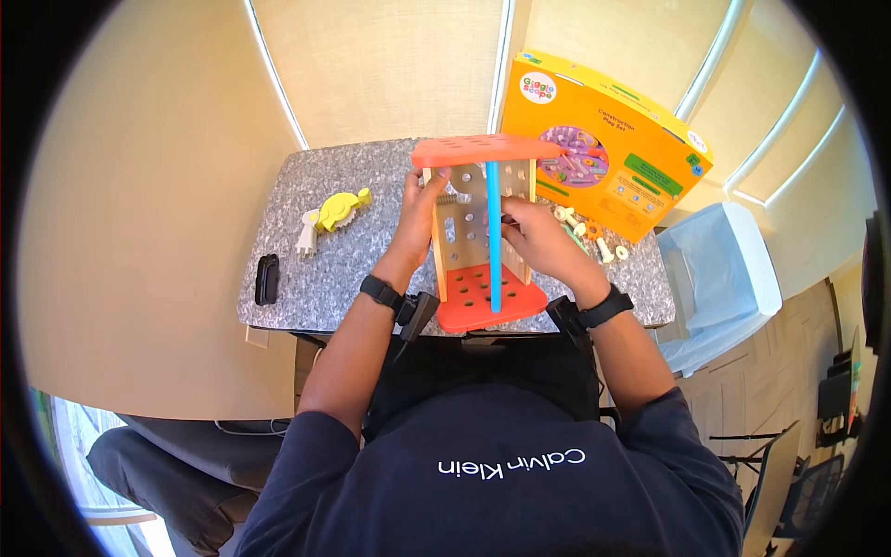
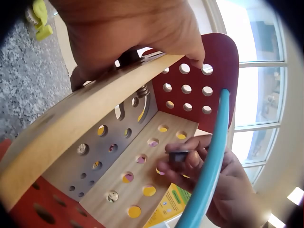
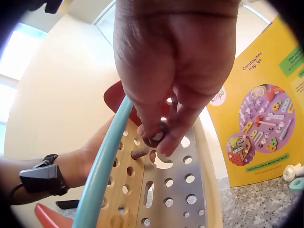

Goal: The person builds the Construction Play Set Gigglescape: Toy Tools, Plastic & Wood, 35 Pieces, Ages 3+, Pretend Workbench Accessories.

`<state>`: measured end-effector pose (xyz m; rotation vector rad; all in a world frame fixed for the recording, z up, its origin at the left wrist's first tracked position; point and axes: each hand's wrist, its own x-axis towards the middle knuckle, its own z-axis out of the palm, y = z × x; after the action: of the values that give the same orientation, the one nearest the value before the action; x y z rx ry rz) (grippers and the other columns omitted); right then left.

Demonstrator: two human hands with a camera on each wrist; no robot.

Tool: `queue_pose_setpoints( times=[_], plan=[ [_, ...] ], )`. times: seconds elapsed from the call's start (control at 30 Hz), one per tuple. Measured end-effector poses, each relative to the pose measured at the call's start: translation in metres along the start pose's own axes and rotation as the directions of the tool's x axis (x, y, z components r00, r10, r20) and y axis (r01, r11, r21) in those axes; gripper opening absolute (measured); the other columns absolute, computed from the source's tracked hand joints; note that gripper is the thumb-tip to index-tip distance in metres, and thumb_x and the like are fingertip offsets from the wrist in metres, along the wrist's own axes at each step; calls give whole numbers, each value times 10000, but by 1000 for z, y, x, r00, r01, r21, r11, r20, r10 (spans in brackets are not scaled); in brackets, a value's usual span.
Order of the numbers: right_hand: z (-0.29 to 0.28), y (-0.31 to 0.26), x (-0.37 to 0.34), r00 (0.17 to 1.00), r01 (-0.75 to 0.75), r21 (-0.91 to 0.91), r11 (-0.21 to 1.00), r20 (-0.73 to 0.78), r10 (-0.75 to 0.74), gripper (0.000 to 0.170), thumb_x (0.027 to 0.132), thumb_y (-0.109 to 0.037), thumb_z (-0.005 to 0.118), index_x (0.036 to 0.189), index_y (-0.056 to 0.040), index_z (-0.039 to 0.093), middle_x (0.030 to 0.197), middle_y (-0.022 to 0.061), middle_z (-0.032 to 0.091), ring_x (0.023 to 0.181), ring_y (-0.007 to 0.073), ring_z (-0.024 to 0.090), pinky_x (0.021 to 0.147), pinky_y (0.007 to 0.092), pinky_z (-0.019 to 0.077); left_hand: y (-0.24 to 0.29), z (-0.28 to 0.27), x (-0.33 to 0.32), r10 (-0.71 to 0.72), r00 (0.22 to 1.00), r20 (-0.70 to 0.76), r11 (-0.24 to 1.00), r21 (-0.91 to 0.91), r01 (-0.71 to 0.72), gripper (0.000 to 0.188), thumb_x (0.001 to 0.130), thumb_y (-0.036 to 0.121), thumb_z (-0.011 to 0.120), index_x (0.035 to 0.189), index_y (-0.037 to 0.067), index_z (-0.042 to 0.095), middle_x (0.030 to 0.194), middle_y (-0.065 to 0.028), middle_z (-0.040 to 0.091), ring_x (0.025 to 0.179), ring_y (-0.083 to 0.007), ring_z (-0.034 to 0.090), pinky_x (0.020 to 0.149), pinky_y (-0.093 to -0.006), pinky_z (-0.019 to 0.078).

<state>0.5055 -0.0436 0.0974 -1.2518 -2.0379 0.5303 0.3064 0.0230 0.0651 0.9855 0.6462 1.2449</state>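
And the R hand point(image 1: 543, 243) was in, filling the room R of the blue bar point(image 1: 494, 241), which split the open front! L of the bar, a gap ran thru to the wooden side panel point(image 1: 439, 246), but a bolt point(image 3: 139, 153) jutted inward and the L hand point(image 1: 416, 223) straddled the panel's edge. Red top point(image 1: 483, 148) blocked entry from above; behind R, the yellow box point(image 1: 594, 111) stood as a wall, w/ loose pcs point(image 1: 605, 249) crowding its foot.
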Motion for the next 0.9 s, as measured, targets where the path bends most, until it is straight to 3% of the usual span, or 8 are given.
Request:
queue_pose_setpoints(
  times=[0.03,0.1,0.33,0.43,0.5,0.63,0.83,0.9],
  plan=[
    [3,-2,3,1000,2,0,1000,1,-2,115,913,28,707,1008,11,645,965,127,693,851,194,700,775,325,559,-1,-1,0,2,1000,-1,1000,0,-2,667,941,446,729,1381,76,391,1211,-101,552,1163,-194,562,970,-366,496],
    [7,-5,9,991,-105,297,949,113,74,101,910,-7,706,1001,5,664,874,151,697,840,221,714,773,367,559,-5,-4,2,53,999,9,997,47,-54,563,952,351,706,1358,79,426,1210,-91,569,1149,-181,568,951,-355,493],
    [22,9,28,999,-39,208,977,10,38,260,907,-114,760,1069,-36,572,864,96,648,797,195,655,728,357,544,-13,-12,6,77,996,35,996,40,-79,496,931,238,656,1360,105,444,1220,-79,564,1138,-174,557,950,-358,480],
    [25,11,34,992,-125,227,966,55,115,344,884,-140,789,1100,-52,536,859,85,620,787,178,633,713,360,539,-14,-12,7,112,993,41,988,99,-115,465,952,247,598,1380,138,448,1157,-52,568,1027,-173,593,871,-358,512],
    [28,13,37,993,-117,179,977,45,111,353,898,-103,764,1168,-8,557,952,167,696,821,237,724,723,382,590,-11,-10,3,104,994,45,987,117,-109,466,955,239,581,1389,138,443,1202,-47,572,1067,-173,591,894,-361,509],
    [38,29,46,999,24,94,995,-49,-20,364,883,-117,784,1154,-7,568,948,158,703,822,245,723,710,370,600,-17,-16,8,111,991,74,985,121,-119,472,958,234,577,1399,139,437,1211,-44,571,1076,-170,585,903,-365,504],
    [37,16,47,992,-80,304,949,-71,106,268,895,-107,779,1114,-11,659,930,104,718,810,207,723,634,349,592,-15,-12,6,130,990,55,982,132,-136,490,965,219,568,1424,132,419,1234,-53,572,1113,-177,582,919,-361,502],
    [36,10,46,972,-209,378,902,-25,235,187,910,-32,742,1079,18,677,989,114,733,872,166,711,762,297,572,-13,-11,4,113,991,64,984,132,-121,507,961,208,567,1437,129,408,1244,-60,572,1124,-182,583,928,-357,500]
  ],
)
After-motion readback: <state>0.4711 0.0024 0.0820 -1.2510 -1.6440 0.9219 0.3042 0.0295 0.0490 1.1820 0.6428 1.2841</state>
